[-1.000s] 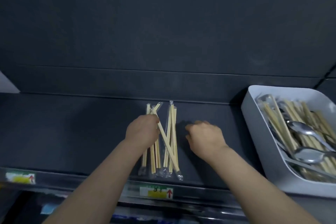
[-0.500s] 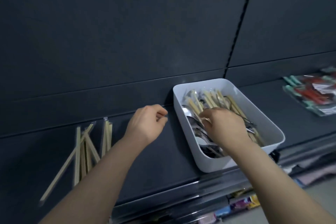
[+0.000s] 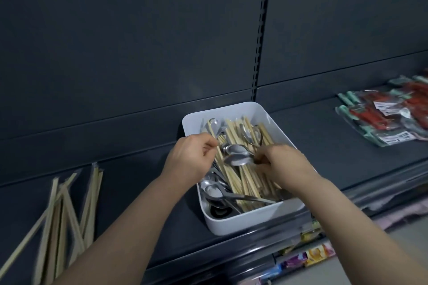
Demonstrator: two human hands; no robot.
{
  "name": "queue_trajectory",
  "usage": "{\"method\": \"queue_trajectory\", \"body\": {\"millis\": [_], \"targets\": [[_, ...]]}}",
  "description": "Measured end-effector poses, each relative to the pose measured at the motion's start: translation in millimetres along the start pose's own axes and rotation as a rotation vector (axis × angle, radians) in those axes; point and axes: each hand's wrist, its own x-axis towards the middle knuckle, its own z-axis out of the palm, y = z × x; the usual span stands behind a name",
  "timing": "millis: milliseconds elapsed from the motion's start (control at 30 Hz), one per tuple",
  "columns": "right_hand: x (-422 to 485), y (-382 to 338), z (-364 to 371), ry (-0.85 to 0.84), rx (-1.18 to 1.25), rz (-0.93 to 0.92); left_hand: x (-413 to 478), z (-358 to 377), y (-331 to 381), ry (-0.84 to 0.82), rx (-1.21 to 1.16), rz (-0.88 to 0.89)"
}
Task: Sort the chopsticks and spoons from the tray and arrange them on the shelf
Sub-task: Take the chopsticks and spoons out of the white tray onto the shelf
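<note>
A white tray stands on the dark shelf and holds several wooden chopsticks mixed with metal spoons. My right hand is over the tray and pinches the handles of two spoons lifted above the pile. My left hand is at the tray's left rim with fingers curled round a chopstick that sticks up past it. A loose bundle of wrapped chopsticks lies on the shelf at the far left.
Packets of red and green goods lie on the shelf to the right. The dark back panel rises behind the tray. Colourful packets show on a lower level below the shelf's front edge.
The view has swung right, from the laid-out chopsticks to the tray. Both hands moved to the tray; the right now holds two spoons and the left has closed on a chopstick.
</note>
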Motion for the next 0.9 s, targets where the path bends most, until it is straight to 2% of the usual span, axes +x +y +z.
{"method": "queue_trajectory", "body": {"millis": [67,133,300,467,600,667,800,900], "targets": [[3,4,-6,0.068,0.138,0.006,2,4,2,0.030,-0.009,-0.008],[11,9,-7,0.081,0.160,0.034,3,6,4,0.047,-0.019,-0.037],[24,7,6,-0.080,0.097,0.085,2,7,7,-0.045,0.045,-0.103],[26,9,15,-0.067,-0.045,0.051,-5,13,15,-0.219,0.136,-0.086],[22,11,16,-0.082,-0.123,0.021,-11,22,30,-0.525,0.201,-0.017],[20,12,15,-0.079,-0.096,0.021,-15,31,35,-0.615,0.218,0.052],[19,17,5,-0.011,0.061,0.076,-18,47,37,-0.571,0.259,0.156],[18,22,-3,0.054,0.152,0.107,-13,42,39,-0.393,0.222,0.139]]}}
